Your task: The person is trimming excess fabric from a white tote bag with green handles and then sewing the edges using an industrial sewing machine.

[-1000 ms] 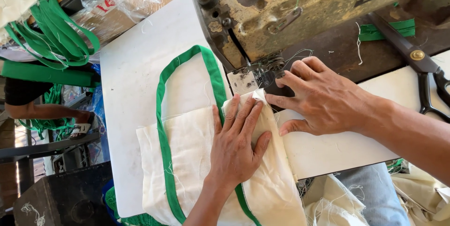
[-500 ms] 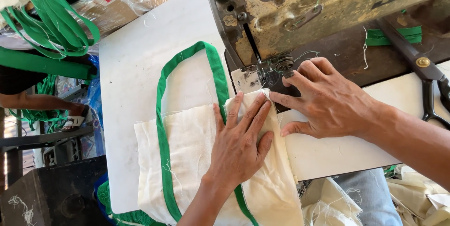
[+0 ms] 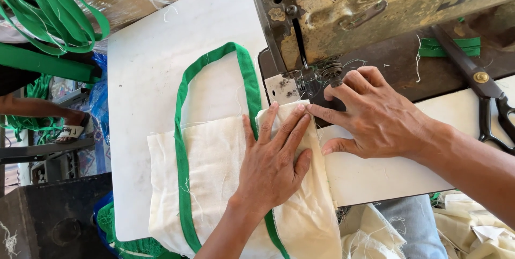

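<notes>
L hand: left hand (image 3: 271, 170) flat, palm down on cream cloth bag (image 3: 214, 184), fingers spread and released, nothing grasped; fingertips near the bag's folded edge by the presser foot.
R hand: right hand (image 3: 375, 117) lies on the table's white top (image 3: 155, 76) just beside the bag edge, fingers loose and extended, pressing not gripping; forefinger tip touches cloth at the fold.
Bag: lies at the near edge of table, partly hanging over it; green strap (image 3: 214, 55) loops out toward table centre.
Machine: old sewing machine (image 3: 386, 6) at far edge, needle area (image 3: 308, 76) right above the fold.
Scissors: black scissors (image 3: 485, 95) at right edge, well apart from hands.
Off table: pile of green straps (image 3: 48, 12) beyond far left corner.
</notes>
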